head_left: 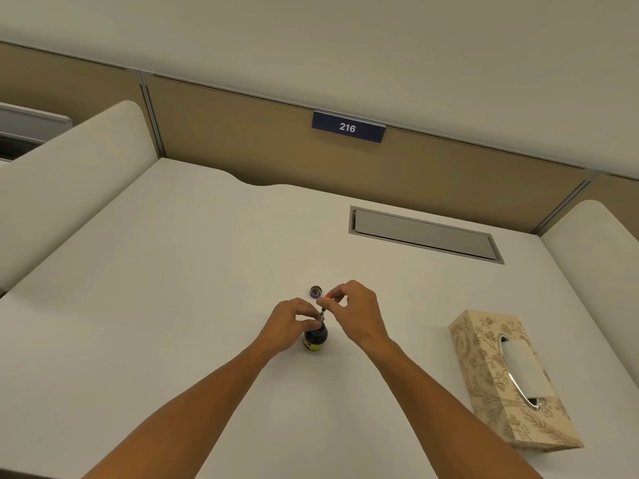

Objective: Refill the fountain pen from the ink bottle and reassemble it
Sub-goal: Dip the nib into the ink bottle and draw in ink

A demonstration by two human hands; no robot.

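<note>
A small dark ink bottle stands upright on the white bench, near its middle. The left hand curls round the bottle's neck, fingers closed on it from the left side. The right hand is pinched together on the upper end of a thin pen part, which stands almost upright with its lower end at the mouth of the bottle; a bit of red shows at the top between the fingertips. The part is too small to tell more about it, or how deep it sits in the bottle.

Just behind the hands, the bottle's cap lies on the bench, apart from the bottle. Well to the right, a patterned tissue box lies on the bench with a white tissue showing in its oval opening. Farther back on the right a grey hatch is set flush into the benchtop. On the tan partition behind, a blue sign reads 216.
</note>
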